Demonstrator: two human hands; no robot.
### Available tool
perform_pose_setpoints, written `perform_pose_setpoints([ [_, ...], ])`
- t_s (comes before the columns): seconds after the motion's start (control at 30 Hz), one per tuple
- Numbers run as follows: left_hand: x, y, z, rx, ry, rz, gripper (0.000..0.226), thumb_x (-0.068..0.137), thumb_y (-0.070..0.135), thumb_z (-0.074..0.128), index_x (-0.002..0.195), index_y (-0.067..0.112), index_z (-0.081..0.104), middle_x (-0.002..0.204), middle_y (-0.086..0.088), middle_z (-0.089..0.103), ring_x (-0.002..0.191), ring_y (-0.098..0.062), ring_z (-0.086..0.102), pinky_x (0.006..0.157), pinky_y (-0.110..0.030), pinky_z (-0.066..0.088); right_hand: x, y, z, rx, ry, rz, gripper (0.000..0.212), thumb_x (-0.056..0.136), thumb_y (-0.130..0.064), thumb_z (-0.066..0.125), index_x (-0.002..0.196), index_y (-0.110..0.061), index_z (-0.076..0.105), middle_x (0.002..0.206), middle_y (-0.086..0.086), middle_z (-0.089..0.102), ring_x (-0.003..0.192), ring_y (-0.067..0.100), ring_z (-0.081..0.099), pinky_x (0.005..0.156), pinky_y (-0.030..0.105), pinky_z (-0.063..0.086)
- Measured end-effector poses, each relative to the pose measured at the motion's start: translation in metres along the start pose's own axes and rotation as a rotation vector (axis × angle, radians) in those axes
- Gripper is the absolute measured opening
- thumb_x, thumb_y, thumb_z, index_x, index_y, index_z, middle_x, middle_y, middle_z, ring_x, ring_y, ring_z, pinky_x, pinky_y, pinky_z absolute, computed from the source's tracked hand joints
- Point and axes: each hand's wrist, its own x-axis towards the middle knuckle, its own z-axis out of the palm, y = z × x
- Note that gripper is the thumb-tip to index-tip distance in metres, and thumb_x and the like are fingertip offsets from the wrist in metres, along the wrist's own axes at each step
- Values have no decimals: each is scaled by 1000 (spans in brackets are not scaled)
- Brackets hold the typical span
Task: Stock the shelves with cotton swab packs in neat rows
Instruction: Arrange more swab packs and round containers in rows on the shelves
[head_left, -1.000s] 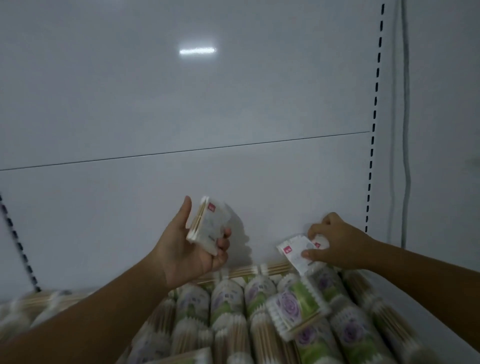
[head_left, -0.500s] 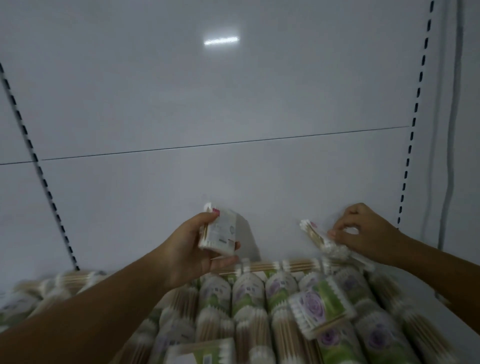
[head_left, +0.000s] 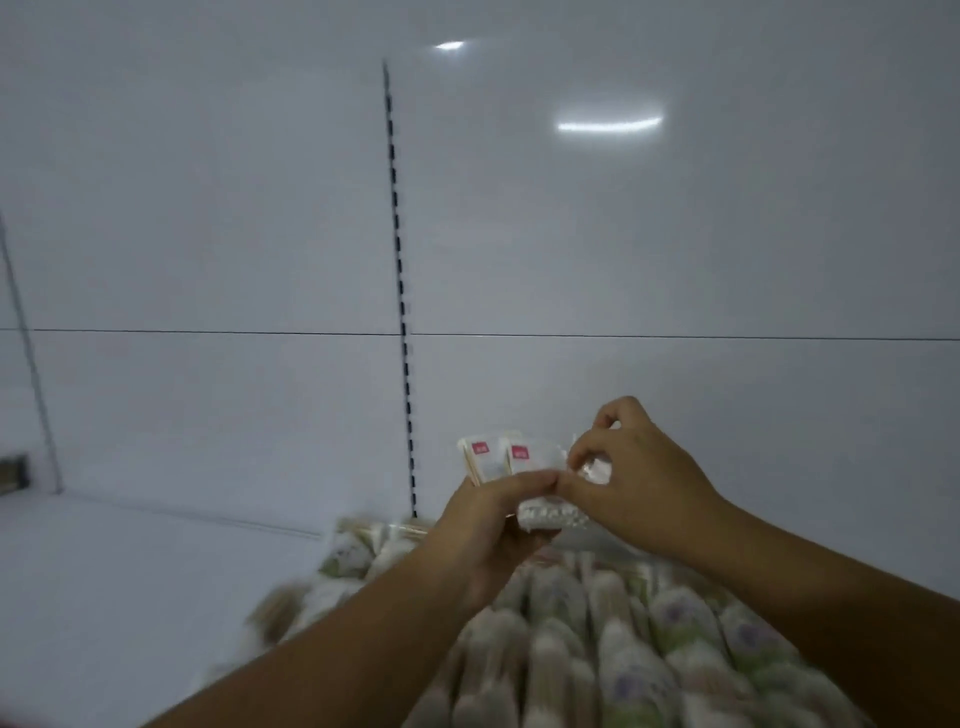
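Gripped upright in the left hand (head_left: 483, 535): two cotton swab packs (head_left: 511, 460), side by side and touching, red labels at the top corners facing the camera. Clamped by the thumb laid across the front, with the rest of that hand curled behind and mostly hidden. Swab tips visible at the lower end of the packs, just beside the thumb.

Pinching the right edge of the same packs: the right hand (head_left: 644, 483), fingers (head_left: 584, 447) curled, thumb and forefinger closed on crinkled clear wrapping. Thumb tips of both hands touching or nearly touching at the front of the packs; cannot tell which.

Held in the air, above and apart from the stocked rows (head_left: 623, 654). Below both forearms, lying on the shelf (head_left: 130, 582): many packs with green and purple printing, laid lengthwise in close rows, blurred. Several more at the left edge of the rows, less orderly and too blurred to tell apart.

Behind: white back panel (head_left: 208, 234) with one horizontal seam, and a slotted upright (head_left: 399, 291) running down to the shelf near the rows. Light reflection (head_left: 608, 124) on the panel at upper right.
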Motion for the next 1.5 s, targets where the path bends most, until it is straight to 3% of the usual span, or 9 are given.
perform_pose_setpoints([
  [0.13, -52, 55, -111, -96, 74, 31, 51, 70, 1, 65, 120, -5, 57, 108, -25, 69, 90, -34, 71, 71, -41, 61, 26, -78, 55, 394, -131, 86, 10, 90, -33, 59, 81, -32, 62, 114, -2, 50, 95, 2, 52, 82, 19, 41],
  [0.33, -132, 107, -245, -160, 211, 91, 54, 64, -4, 64, 117, -6, 56, 110, -29, 67, 89, -38, 71, 67, -42, 60, 55, -191, 127, 745, -266, 165, 52, 77, 14, 50, 94, -33, 60, 97, -1, 57, 62, 4, 61, 44, 17, 43],
  [0.5, -166, 130, -308, -229, 254, 147, 69, 56, 1, 67, 124, -1, 55, 112, -24, 66, 86, -35, 70, 75, -47, 58, 85, -269, 180, 940, -438, 197, 61, 77, 15, 64, 121, -26, 54, 95, 10, 61, 66, 14, 66, 54, 24, 50],
  [0.63, -183, 143, -353, -253, 271, 211, 82, 48, 3, 79, 126, 4, 55, 111, -21, 68, 95, -36, 67, 90, -54, 50, 111, -315, 226, 1001, -550, 209, 55, 74, 13, 69, 108, -30, 59, 115, 26, 58, 91, 28, 66, 75, 32, 57],
  [0.77, -196, 169, -407, -272, 318, 252, 91, 44, 3, 83, 129, 2, 52, 106, -21, 69, 92, -37, 68, 90, -54, 49, 147, -355, 278, 1072, -673, 190, 32, 80, 11, 65, 99, -15, 67, 96, 11, 69, 79, 15, 70, 63, 23, 55],
  [0.93, -200, 218, -469, -276, 394, 297, 58, 59, 4, 69, 116, 3, 59, 105, -22, 69, 86, -35, 70, 90, -52, 49, 203, -414, 351, 1154, -745, 144, 23, 87, 5, 56, 94, -12, 70, 92, 10, 70, 81, 18, 65, 69, 27, 55],
  [1.07, -193, 257, -522, -251, 508, 317, 59, 59, 4, 67, 117, 1, 57, 98, -23, 70, 80, -35, 70, 86, -49, 51, 245, -451, 405, 1237, -791, 147, 21, 88, 3, 56, 99, -9, 70, 86, 10, 71, 74, 18, 66, 64, 28, 55],
  [1.33, -213, 316, -638, -184, 724, 375, 40, 67, 3, 63, 107, 5, 61, 97, -20, 72, 91, -34, 66, 92, -46, 49, 296, -516, 491, 948, -382, -40, 20, 77, 1, 73, 83, -16, 64, 92, 6, 66, 80, 24, 66, 67, 36, 58],
  [1.5, -231, 359, -717, -147, 756, 454, 41, 68, 7, 64, 108, 7, 60, 99, -17, 72, 92, -32, 68, 86, -42, 52, 295, -567, 562, 712, -268, -297, 31, 76, -13, 75, 79, -33, 53, 92, -7, 58, 80, 11, 57, 65, 20, 40],
])
